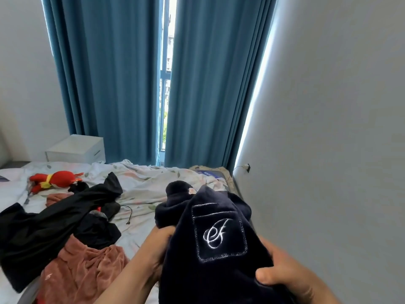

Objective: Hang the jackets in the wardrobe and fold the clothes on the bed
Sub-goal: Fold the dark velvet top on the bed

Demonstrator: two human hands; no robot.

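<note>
I hold a dark navy velvet garment (210, 273) with a white-stitched pocket and an embroidered letter up over the bed (151, 185). My left hand (157, 244) grips its left edge, fingers curled into the cloth. At the lower right my right hand (282, 270) grips the other side, thumb pressed on top. Part of the garment bunches behind, toward the bed's far right. A black jacket (54, 218) lies spread on the bed to the left. A pink fleece garment (87, 266) is crumpled at the near left.
A red plush toy (54, 179) lies at the bed's far left. A white nightstand (76, 149) stands behind it. Blue curtains (109, 73) cover the window. A grey wall (328, 128) runs close along the bed's right side.
</note>
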